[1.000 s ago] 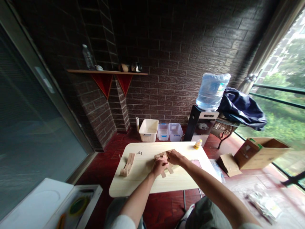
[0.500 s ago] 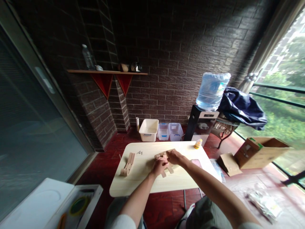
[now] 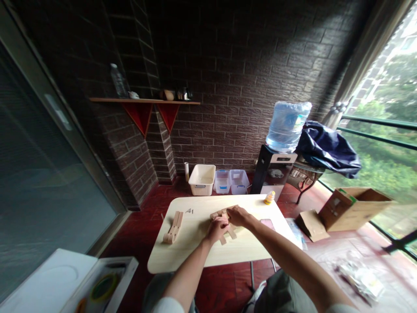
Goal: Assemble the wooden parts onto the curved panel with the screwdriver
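Both hands meet over a flat assembly of light wooden pieces on the table. My left hand rests on its near left part with fingers bent inward. My right hand lies over the far side, its fingers curled down and pressed together. The fingertips of the two hands almost touch, and they cover the middle of the assembly. Whatever small thing sits between them is hidden. A second wooden piece, long with a curved end and dark holes, lies at the table's left.
A small yellow-and-white bottle stands near the back right corner, with a pink phone-like object nearer. Small dark marks or parts are at the back left. Behind the table are plastic bins and a water dispenser.
The camera view has shifted slightly. Both hands keep nearly the same place and pose on the wooden assembly.
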